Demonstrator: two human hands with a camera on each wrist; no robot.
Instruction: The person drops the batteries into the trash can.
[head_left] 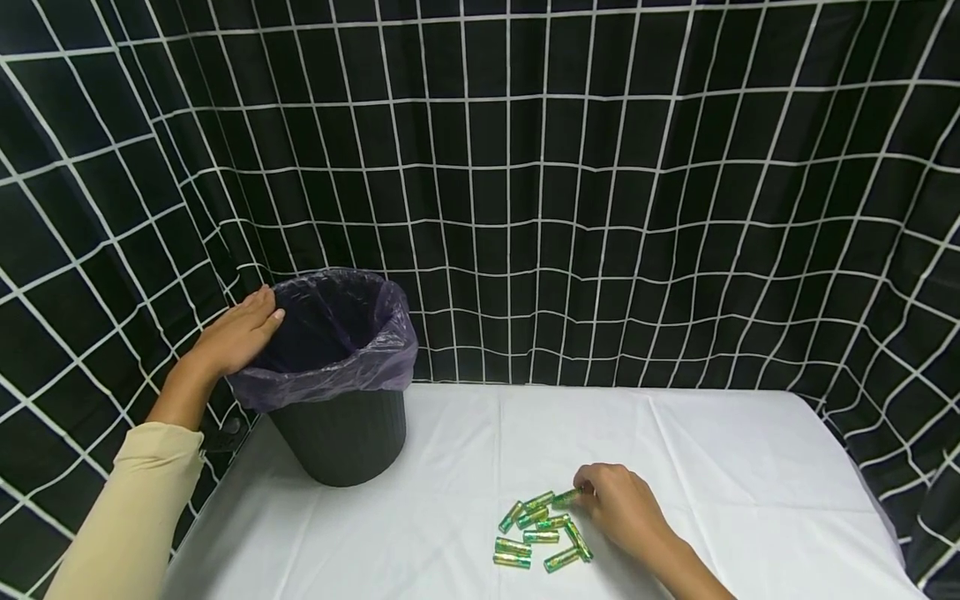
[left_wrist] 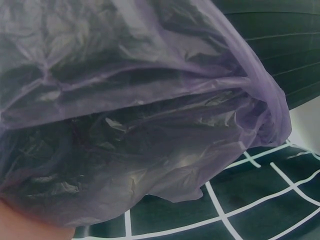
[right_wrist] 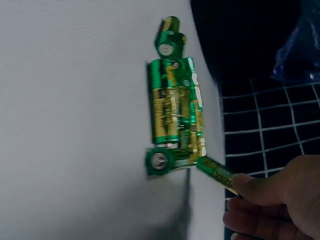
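Black curtain patterned with a white grid rises behind and beside a surface covered in white cloth, which shows a few soft creases. Near its front edge, one green-and-gold battery is pinched by the right hand, the thumb pressed against its side and the fingers bent behind. It slants away from the grip, its free end at the edge of a loose cluster of batteries; whether that end touches a neighbour is hard to tell.

Such a cell should feel small but dense, quite rigid and unlikely to break. Its smooth, shiny wrapper could slip or roll under a careless fingertip, so a hold across the round sides, near the middle, looks surest; the pinch here sits toward one end, which may let it swivel a little. Those in the cluster lie on their sides at various angles, some touching.

Farther back and to the left stands a dark bin with a thin purple liner folded over its rim, soft and easily creased or torn. The left hand rests on the rim's left side, fingers extended over the liner, below a pale yellow sleeve.
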